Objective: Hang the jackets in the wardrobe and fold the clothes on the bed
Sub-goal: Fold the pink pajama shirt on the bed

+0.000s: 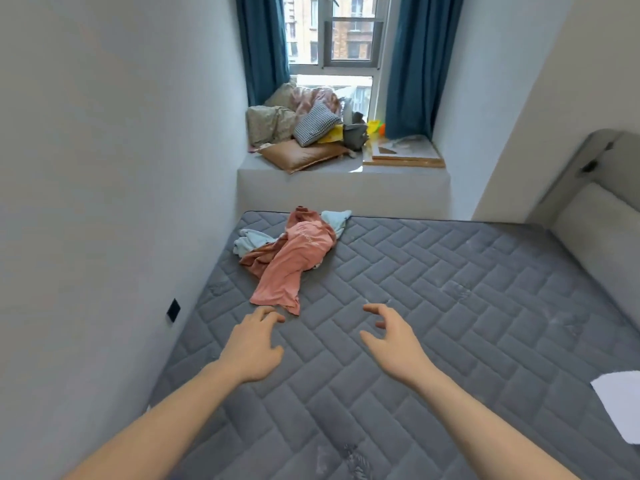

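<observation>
- Left hand (254, 348): one, fingers loosely spread, holding nothing, just short of the pink garment's near hem.
- Right hand (394, 341): one, fingers loosely curved, holding nothing, above the mattress (433, 306).
- Pink garment (294, 261): one, crumpled at the mattress's far left.
- Light-blue garment (247, 240): beneath it; count unclear.
- White cloth (620, 403): one, right edge.

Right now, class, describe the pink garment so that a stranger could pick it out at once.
Start at the grey quilted mattress and look toward its far left corner, below the window seat. The crumpled salmon-pink cotton garment lies there on top of a pale blue cloth; it alone stretches toward the left hand.
</observation>
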Demonstrator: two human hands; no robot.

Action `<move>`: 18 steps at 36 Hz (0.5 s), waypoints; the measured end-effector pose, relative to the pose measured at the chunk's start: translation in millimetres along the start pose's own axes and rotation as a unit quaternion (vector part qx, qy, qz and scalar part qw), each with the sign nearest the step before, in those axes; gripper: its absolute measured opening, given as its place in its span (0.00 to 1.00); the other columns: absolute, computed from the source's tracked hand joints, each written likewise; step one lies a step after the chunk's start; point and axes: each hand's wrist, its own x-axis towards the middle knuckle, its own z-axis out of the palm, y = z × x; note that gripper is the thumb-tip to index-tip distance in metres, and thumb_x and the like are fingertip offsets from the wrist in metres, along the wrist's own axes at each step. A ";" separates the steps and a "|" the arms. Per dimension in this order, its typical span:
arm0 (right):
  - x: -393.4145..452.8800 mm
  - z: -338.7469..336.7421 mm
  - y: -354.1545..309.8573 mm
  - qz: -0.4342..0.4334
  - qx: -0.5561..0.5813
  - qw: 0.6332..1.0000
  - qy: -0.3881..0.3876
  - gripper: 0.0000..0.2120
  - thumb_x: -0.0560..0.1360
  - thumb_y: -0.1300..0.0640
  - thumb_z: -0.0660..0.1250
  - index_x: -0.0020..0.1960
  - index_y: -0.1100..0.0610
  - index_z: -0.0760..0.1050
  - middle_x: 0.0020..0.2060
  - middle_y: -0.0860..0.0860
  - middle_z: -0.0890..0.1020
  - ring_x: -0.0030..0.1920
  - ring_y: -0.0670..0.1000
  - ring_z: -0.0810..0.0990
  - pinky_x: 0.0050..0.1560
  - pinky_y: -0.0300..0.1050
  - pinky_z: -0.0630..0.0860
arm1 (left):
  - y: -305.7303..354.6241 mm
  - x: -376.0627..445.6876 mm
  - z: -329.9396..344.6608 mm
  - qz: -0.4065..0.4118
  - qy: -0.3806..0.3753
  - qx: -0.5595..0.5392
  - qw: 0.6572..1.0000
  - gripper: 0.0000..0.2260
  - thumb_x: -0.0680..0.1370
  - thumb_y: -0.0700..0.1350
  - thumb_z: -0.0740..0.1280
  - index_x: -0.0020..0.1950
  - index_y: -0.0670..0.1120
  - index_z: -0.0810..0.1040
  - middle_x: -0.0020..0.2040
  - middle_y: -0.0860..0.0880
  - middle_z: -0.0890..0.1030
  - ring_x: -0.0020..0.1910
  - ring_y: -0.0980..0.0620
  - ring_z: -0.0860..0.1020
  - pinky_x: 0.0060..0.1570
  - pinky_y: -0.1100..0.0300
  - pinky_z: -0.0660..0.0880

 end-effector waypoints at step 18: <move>212.8 224.4 -2.6 0.027 -0.100 0.987 -0.126 0.24 0.79 0.55 0.66 0.74 0.50 0.68 0.72 0.47 0.69 0.69 0.49 0.73 0.67 0.43 0.69 | -255.7 145.3 43.9 -0.128 -0.103 0.064 0.984 0.25 0.77 0.49 0.64 0.74 0.51 0.67 0.79 0.49 0.58 0.73 0.45 0.67 0.69 0.52 0.67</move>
